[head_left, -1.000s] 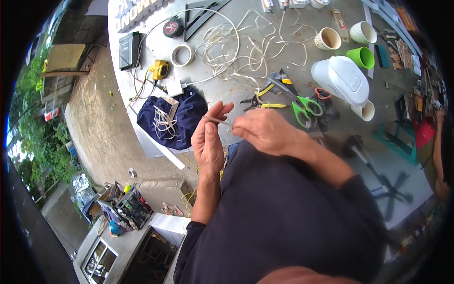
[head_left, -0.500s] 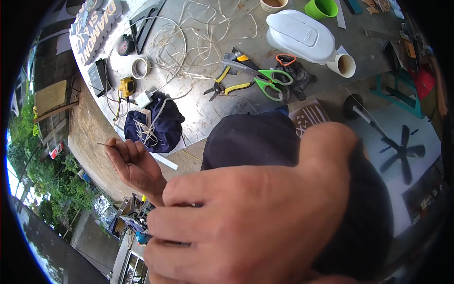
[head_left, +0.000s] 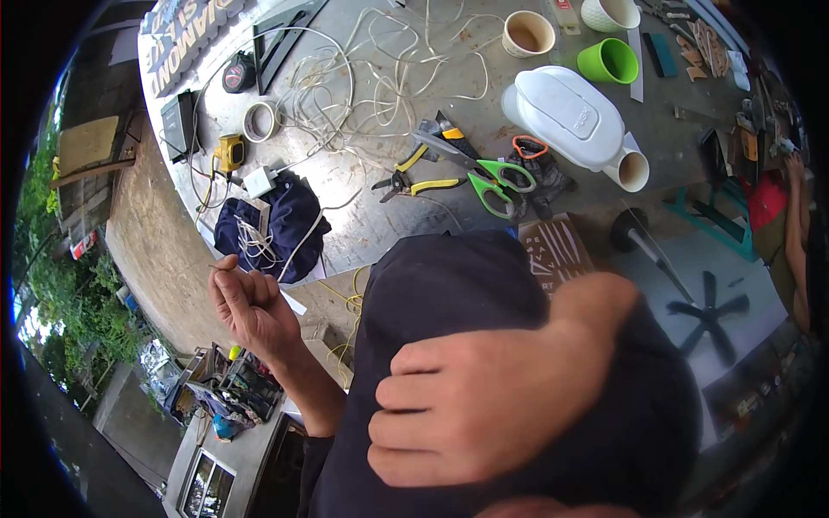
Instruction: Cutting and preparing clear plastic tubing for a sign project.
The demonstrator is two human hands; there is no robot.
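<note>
At the left, my left hand [head_left: 255,311] is raised beside the table, its fingers curled in. Between thumb and forefinger it pinches a thin brownish stick [head_left: 217,267], too small to name more exactly. My right hand [head_left: 484,406] shows its back, large and close, in front of my dark-clothed leg [head_left: 449,276]. Its fingers bend under side by side, so the fingertips and anything inside them are hidden. Nearest my left hand lies a dark blue cloth bundle [head_left: 302,220] with a white cable coil [head_left: 255,242] on it.
The metal table [head_left: 371,229] holds green-handled scissors [head_left: 501,186], yellow-handled pliers [head_left: 414,181], a tape roll [head_left: 260,121], tangled white cable [head_left: 345,86], a white lidded container [head_left: 570,121] and cups [head_left: 608,61]. A fan-like shape [head_left: 710,318] lies at right. Another person's arm [head_left: 796,233] shows at the far right.
My right hand has drawn back from the camera and looks smaller. My left hand has shifted slightly right and down, still pinching the stick. The view has shifted, showing more cups and another person's arm.
</note>
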